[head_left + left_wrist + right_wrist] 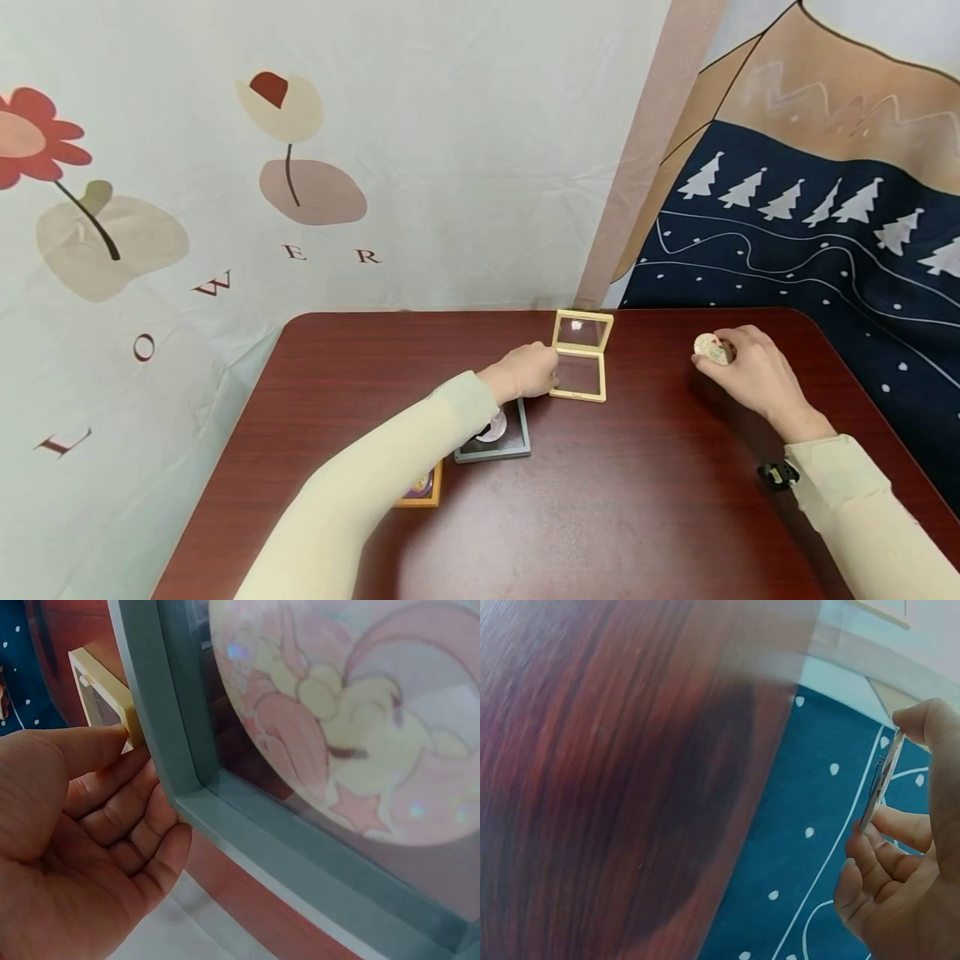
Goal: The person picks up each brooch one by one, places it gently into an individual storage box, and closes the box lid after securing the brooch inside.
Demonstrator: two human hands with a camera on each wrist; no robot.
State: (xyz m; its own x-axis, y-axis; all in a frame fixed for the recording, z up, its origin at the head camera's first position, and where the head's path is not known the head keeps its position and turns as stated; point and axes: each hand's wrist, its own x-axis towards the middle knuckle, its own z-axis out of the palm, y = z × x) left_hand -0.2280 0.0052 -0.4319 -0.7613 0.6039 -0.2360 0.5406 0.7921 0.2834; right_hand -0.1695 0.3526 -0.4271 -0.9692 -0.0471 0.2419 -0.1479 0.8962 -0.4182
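Observation:
A small yellow frame (579,397) stands opened on its hinge near the table's back edge, its clear-windowed lid tilted up. My left hand (525,369) pinches the frame's left edge, thumb and finger on the yellow border (129,712) in the left wrist view. Over at the right, my right hand (759,375) holds a round badge (709,348) above the table by its rim. Seen edge-on in the right wrist view, the badge (883,780) shows a pin on its back. Below my left wrist lies a grey frame (493,455) with a round pink picture badge inside, partly hidden by the sleeve.
An orange frame (416,502) pokes out from under the left forearm, mostly covered. The dark red table (615,508) meets a white printed cloth (450,167) behind it, and a navy cloth with white trees (825,258) hangs at the right.

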